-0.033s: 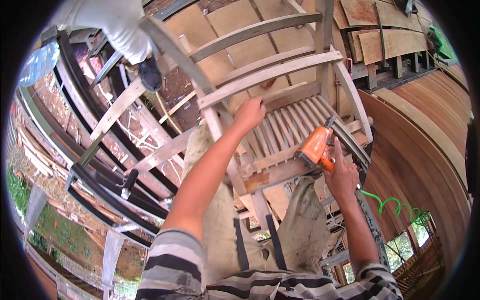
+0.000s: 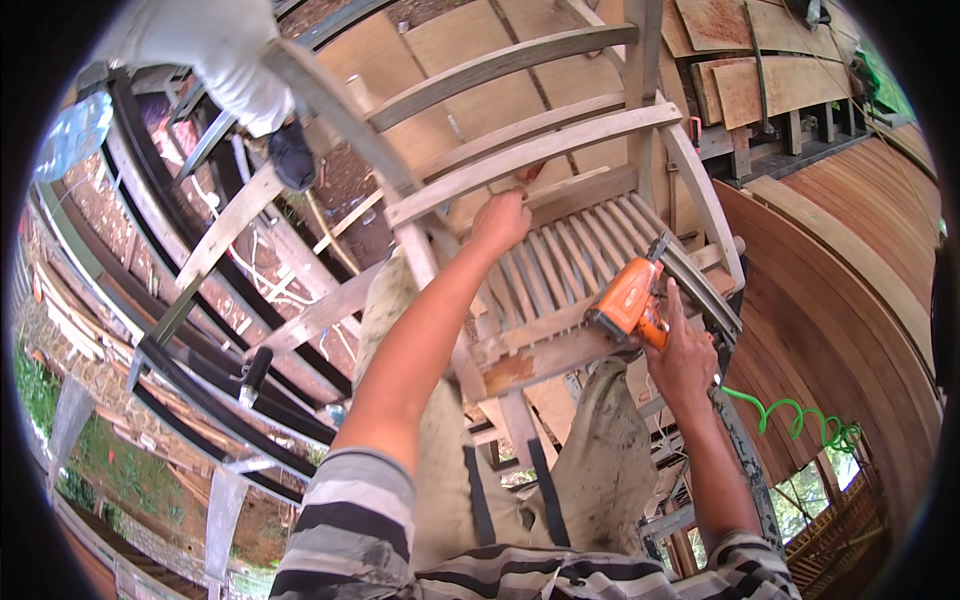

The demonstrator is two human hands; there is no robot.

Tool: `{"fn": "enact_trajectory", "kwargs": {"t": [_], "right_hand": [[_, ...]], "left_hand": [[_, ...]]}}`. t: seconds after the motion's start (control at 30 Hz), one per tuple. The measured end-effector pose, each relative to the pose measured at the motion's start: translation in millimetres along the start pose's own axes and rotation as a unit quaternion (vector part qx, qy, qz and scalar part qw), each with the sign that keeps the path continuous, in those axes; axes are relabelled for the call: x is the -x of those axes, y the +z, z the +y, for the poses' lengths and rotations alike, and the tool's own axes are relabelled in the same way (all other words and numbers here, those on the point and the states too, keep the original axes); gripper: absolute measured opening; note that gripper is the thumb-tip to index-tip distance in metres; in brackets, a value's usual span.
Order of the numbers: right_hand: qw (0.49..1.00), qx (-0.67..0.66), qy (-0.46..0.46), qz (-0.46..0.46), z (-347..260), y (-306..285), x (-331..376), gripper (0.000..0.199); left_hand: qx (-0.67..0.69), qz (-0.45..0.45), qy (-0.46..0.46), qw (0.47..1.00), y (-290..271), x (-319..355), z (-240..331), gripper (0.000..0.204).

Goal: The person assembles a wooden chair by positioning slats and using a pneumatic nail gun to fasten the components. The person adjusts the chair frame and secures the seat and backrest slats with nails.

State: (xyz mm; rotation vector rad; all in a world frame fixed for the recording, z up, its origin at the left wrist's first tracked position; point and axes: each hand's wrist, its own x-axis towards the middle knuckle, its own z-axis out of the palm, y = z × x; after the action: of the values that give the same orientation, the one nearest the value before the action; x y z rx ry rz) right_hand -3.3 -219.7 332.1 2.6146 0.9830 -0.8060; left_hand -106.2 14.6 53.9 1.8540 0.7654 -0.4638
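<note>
An orange pneumatic nail gun [image 2: 630, 296] is in my right hand [image 2: 684, 360], its nose toward the right edge of the slatted seat [image 2: 565, 255]. My index finger stretches along its side while the others wrap the handle. The seat belongs to a weathered wooden chair [image 2: 530, 145] with curved back rails and arms. My left hand [image 2: 500, 222] reaches over the seat, fingers curled at the left end of the wooden rail [image 2: 580, 197] along its rear. The fingertips are hidden. A brown patch [image 2: 510, 376] marks the front rail, close to my knees.
A green coiled hose [image 2: 790, 412] hangs right of my right forearm. Reddish-brown boards [image 2: 830, 290] lie at the right; panels [image 2: 770, 90] stand behind. Black metal bars [image 2: 230, 290] and another chair's wooden pieces [image 2: 235, 225] fill the left. Another person's shoe [image 2: 292, 158] is at upper left.
The view has shifted very slightly, so the chair sits a little farther left. Both hands keep their places, and the nail gun stays in my right hand.
</note>
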Motion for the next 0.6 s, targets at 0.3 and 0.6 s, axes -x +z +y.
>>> {"fn": "enact_trajectory", "kwargs": {"t": [0.3,0.6], "right_hand": [[0.999,0.024,0.027,-0.022,-8,9,-12,0.115],[0.998,0.055,0.039,-0.014,-8,5,-9,0.118]], "left_hand": [[-0.213,0.156,0.227,0.937,97,-163,-102,0.046],[-0.026,0.039,0.017,0.999,32,-63,-31,0.036]]}}
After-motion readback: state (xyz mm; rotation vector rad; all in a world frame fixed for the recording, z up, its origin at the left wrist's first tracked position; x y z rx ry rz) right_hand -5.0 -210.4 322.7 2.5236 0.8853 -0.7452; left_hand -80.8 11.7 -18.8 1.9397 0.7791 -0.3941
